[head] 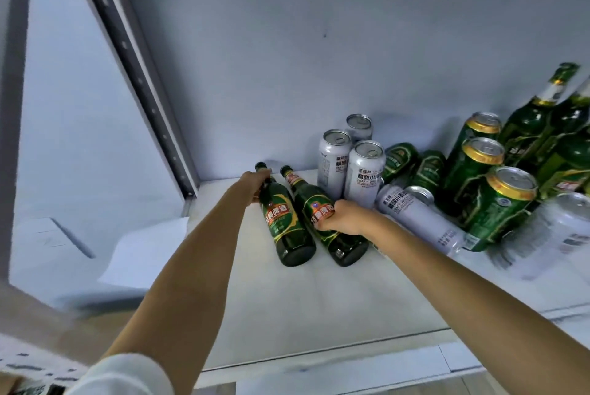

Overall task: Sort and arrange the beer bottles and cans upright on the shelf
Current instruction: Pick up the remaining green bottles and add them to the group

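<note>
Two green beer bottles with red labels lie side by side on the white shelf [287,305], necks pointing to the back. My left hand [253,185] grips the neck of the left bottle [284,222]. My right hand [340,215] is closed around the body of the right bottle [322,219]. Behind them three white cans [364,171] stand upright. One white can [418,215] lies on its side just right of my right hand. Further right stand three green cans [498,206] with gold rims.
Two small green cans [412,164] lie at the back between the white and green groups. Tall green bottles [542,126] lean at the far right. A blurred white can [562,228] sits at the right edge. A metal upright [140,75] bounds the shelf's left side.
</note>
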A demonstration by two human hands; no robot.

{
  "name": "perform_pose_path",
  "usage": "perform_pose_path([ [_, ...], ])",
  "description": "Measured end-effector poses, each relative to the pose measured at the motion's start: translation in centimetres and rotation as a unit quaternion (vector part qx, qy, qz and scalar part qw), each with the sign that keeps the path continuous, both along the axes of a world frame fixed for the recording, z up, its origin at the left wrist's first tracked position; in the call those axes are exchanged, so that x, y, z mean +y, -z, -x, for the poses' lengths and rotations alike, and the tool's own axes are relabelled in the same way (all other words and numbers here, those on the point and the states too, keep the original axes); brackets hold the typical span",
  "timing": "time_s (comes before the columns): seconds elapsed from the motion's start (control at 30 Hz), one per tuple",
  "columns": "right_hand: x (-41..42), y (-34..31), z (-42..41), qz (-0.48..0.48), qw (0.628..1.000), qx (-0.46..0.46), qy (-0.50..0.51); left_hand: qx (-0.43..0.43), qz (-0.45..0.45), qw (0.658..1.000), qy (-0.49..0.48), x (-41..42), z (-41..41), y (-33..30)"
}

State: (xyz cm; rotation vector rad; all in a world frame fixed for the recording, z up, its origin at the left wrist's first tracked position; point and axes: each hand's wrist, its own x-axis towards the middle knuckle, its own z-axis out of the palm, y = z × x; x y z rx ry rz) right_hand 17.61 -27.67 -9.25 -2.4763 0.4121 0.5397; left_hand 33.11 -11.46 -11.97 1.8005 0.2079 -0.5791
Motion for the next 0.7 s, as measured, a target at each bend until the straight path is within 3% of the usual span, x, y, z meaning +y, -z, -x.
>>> perform_pose_path([
  [0.2,-0.3,0.2,-0.4,-0.014,1.000,0.025,0.011,0.055,0.033,0.998,0.010,1.0,-1.0,-0.1],
  [0.37,-0.4,-0.9,-0.7,-0.012,0.998,0.056,0.026,0.051,0.114,0.992,0.002,3.9,-0.5,-1.5],
  [0.53,0.2,-0.9,-0.4,-0.058,0.995,0.058,0.053,-0.064,0.083,0.993,0.050,5.6,1.4,-4.6],
  [0.7,1.0,-0.2,0.8,-0.065,0.996,-0.002,0.067,-0.176,0.021,0.984,0.008,6.3,5.3,-8.0],
])
